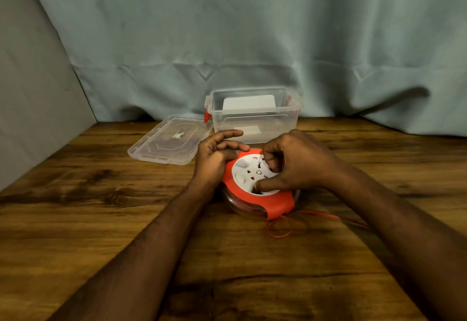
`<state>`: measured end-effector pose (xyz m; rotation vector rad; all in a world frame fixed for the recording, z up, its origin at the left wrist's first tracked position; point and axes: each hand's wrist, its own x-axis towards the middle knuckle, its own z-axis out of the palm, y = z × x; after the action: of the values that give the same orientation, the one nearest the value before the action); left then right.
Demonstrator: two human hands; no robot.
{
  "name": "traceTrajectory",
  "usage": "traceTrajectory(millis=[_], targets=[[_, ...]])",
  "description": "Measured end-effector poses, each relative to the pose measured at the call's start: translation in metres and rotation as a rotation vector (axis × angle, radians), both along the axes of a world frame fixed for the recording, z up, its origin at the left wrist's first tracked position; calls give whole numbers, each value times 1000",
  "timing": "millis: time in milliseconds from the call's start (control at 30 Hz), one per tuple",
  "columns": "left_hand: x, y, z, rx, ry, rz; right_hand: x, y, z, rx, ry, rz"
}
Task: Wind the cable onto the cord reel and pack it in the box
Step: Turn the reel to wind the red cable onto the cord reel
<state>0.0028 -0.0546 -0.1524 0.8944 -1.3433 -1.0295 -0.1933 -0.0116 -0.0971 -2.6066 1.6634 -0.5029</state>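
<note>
A pale blue-grey curtain (252,30) hangs in folds across the back of the scene, its hem resting on a dark, wood-grain tabletop (101,219); a plain grey panel (30,93) closes off the left side. At the far edge of the tabletop stands a clear plastic box (255,118), open, with red latches at its ends and a white card-like piece visible through its walls. Its clear lid (169,140) lies flat on the tabletop just to the left, touching or nearly touching the box. Two bare forearms reach in from the near edge and meet at the red-and-white cord reel (255,181), which sits on the tabletop directly in front of the box, outside it. The left hand (217,151) rests against the reel's left rim, its fingers loosely curled and partly spread, the forefinger lifted toward the box. The right hand (298,161) lies over the white socket face, fingers bent down onto it and thumb pressed at the near edge; whether it pinches anything cannot be told, since the hand hides part of the face. Red coils show through the reel's clear lower body. A thin red cable (280,229) leaves the reel's near side, forms a small loose loop on the wood, and trails right beneath the right forearm.
</note>
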Motion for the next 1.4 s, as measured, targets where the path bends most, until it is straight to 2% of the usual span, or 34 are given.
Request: traceTrajectory(millis=[267,567,1033,1167,1400], targets=[[1,-2,-2,8,5,-22,16,-2,-12,3,-82,36],[1,-1,0,13,49,-15,22,-1,-20,-120,-92,105],[1,-3,-2,-31,5,-15,-19,-13,5,281,-161,217],[0,-2,-2,-34,14,-24,-20,-13,4,266,-223,225],[-1,-1,-1,-35,14,-23,-14,-5,5,150,-161,155]])
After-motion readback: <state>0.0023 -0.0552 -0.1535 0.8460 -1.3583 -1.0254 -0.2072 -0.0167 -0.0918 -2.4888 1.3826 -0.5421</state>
